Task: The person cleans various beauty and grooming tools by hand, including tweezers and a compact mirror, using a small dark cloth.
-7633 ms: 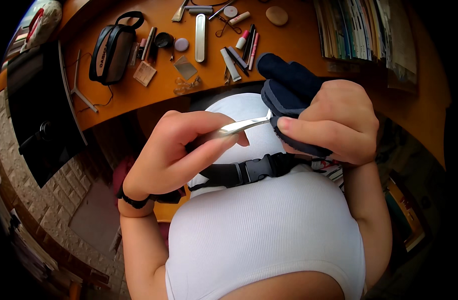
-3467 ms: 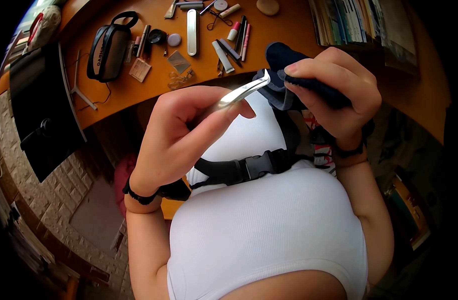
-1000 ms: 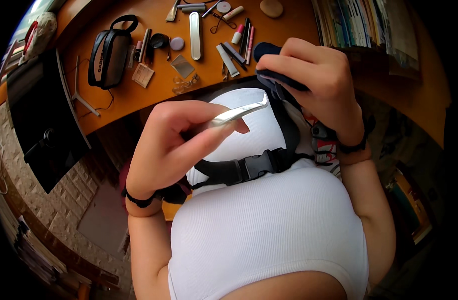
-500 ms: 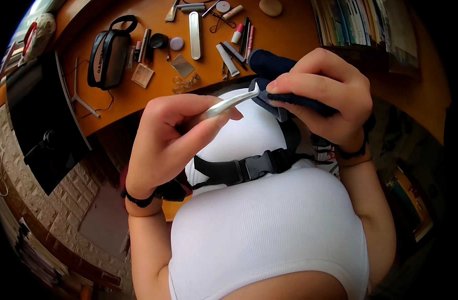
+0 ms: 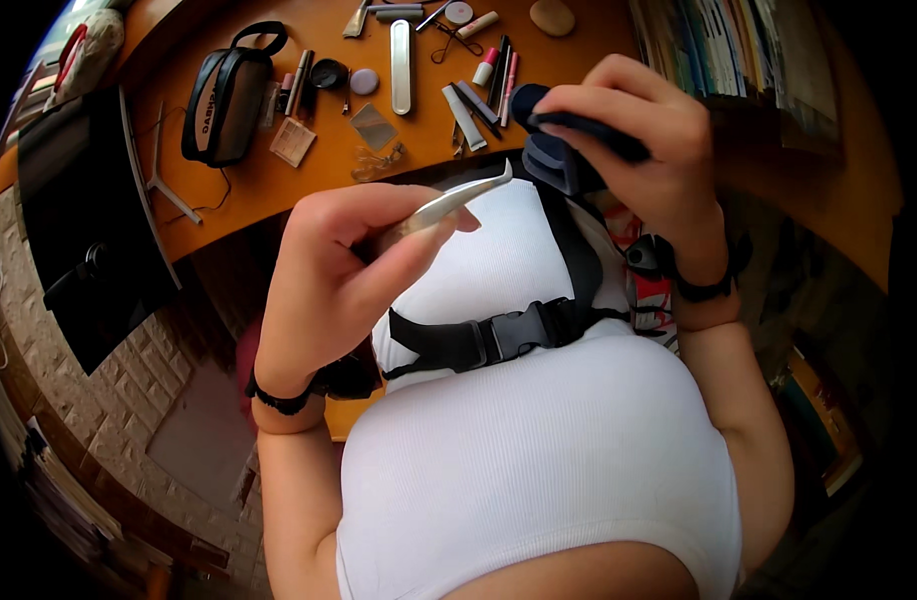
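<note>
In my left hand (image 5: 329, 270) is a pair of silver tweezers (image 5: 449, 203), pinched between thumb and fingers. Its bent tip points up and to the right, over the lap, touching nothing. My right hand (image 5: 664, 150), slightly blurred and farther from me, grips a dark navy, soft-looking folded piece (image 5: 609, 138) whose kind I cannot make out. Below its left end is a grey-blue flap (image 5: 551, 165); whether the two are joined is unclear. A gap separates the tweezers' tip from the navy piece.
The wooden desk (image 5: 329, 190) carries a black cosmetic pouch (image 5: 224, 110), a long silver case (image 5: 403, 70), a white tube (image 5: 464, 118), and several pens and cosmetics. Upright books and folders (image 5: 719, 50) stand far right. A black monitor (image 5: 89, 230) is at left.
My right hand has moved up and away with the navy piece, widening the gap to the tweezers. My left hand keeps its pinch, nearly still. The view has shifted slightly.
</note>
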`<control>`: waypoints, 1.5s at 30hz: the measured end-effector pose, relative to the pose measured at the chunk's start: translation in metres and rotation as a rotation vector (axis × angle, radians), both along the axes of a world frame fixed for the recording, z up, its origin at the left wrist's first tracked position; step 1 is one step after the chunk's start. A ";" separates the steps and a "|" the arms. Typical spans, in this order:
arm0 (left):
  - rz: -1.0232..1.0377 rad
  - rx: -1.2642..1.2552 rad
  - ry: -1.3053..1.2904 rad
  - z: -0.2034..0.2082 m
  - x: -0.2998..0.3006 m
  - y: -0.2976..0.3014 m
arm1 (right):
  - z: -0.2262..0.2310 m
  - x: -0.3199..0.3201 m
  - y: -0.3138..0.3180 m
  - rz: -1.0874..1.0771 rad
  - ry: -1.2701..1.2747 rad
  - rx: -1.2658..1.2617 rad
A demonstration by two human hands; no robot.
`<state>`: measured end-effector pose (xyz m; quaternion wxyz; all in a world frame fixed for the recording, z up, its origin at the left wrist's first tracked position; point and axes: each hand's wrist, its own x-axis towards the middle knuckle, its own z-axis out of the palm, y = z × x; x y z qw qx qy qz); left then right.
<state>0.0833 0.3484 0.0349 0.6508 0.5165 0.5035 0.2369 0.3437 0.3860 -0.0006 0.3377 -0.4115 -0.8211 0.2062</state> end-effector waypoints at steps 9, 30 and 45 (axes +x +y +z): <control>-0.058 0.082 -0.060 -0.003 -0.003 -0.003 | 0.031 -0.008 -0.016 0.126 0.149 -0.067; -0.017 0.186 0.067 0.008 0.012 -0.008 | 0.018 -0.007 -0.012 0.008 0.151 -0.048; -0.009 0.057 -0.012 0.007 0.012 -0.007 | 0.021 -0.008 -0.020 0.083 0.210 -0.080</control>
